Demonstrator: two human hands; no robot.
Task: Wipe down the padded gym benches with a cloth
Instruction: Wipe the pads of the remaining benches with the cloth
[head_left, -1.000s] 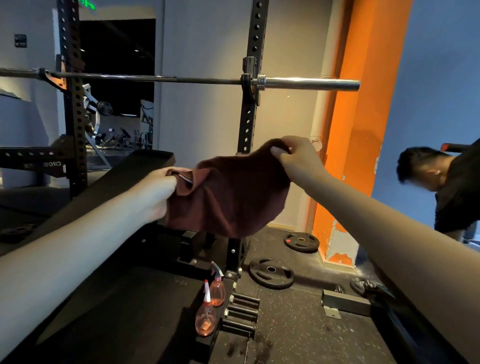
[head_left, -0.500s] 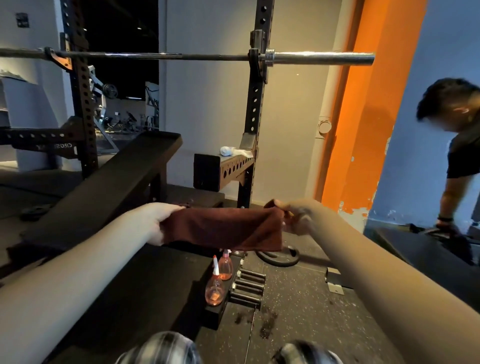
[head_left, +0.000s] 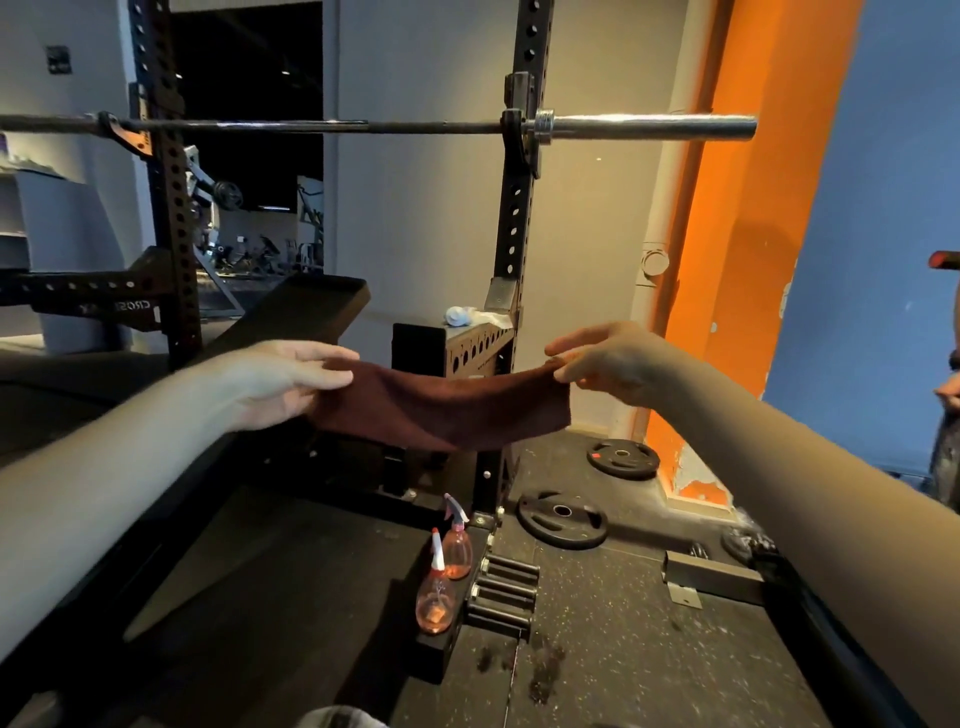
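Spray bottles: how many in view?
2. The near spray bottle stands on the black block at the rack's foot. The far spray bottle stands just behind it, by the rack upright. The cloth and arms may hide more.

Both bare forearms reach forward, well apart and angled inward. The left hand (head_left: 291, 382) pinches one end of a dark maroon fabric cloth (head_left: 441, 410) between thumb and fingers; the right hand (head_left: 608, 364) pinches the other end, its remaining fingers loosely extended.
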